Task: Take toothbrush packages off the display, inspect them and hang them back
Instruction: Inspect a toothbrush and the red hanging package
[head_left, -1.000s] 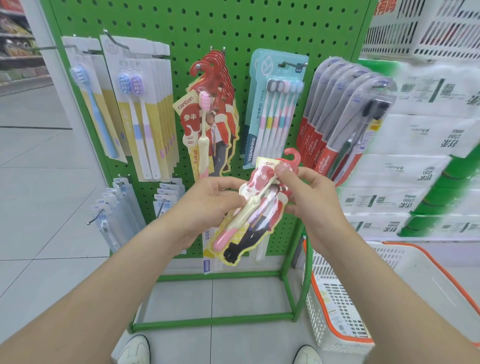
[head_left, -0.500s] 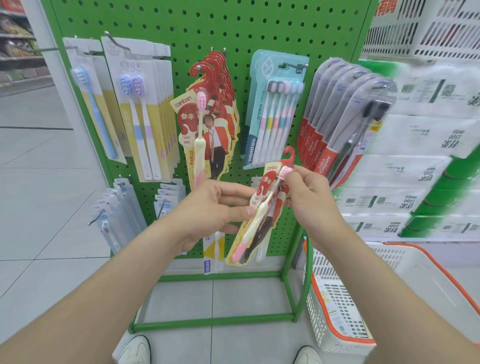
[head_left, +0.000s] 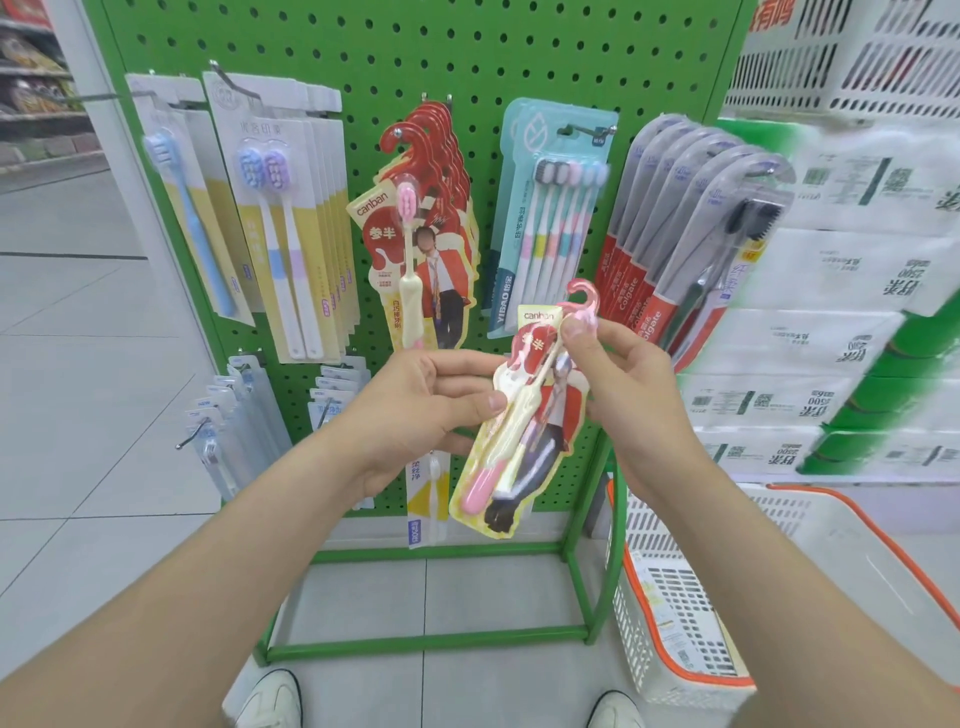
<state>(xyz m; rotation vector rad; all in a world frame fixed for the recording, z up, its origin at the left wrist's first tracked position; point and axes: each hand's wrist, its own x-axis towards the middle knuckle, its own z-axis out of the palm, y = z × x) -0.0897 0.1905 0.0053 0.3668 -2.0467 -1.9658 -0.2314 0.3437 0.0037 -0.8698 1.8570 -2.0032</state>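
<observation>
I hold a red and cream toothbrush package (head_left: 524, 431) with a pink brush in front of the green pegboard display (head_left: 467, 67). My left hand (head_left: 421, 410) pinches its left edge at mid-height, thumb on the front. My right hand (head_left: 618, 379) pinches its top just below the pink hook. The package hangs tilted, its lower end toward the left. A stack of the same red packages (head_left: 426, 218) hangs on a peg straight above my left hand.
Other toothbrush packs hang on the board: yellow ones (head_left: 291, 234) at left, a teal multipack (head_left: 556, 208) and grey-red packs (head_left: 685, 223) at right. A white basket with an orange rim (head_left: 737, 577) stands on the floor at right. Stacked tissue packs (head_left: 831, 312) fill the right side.
The package turned from edge-on to face me more flatly and shifted a little right. Both hands kept their hold on it.
</observation>
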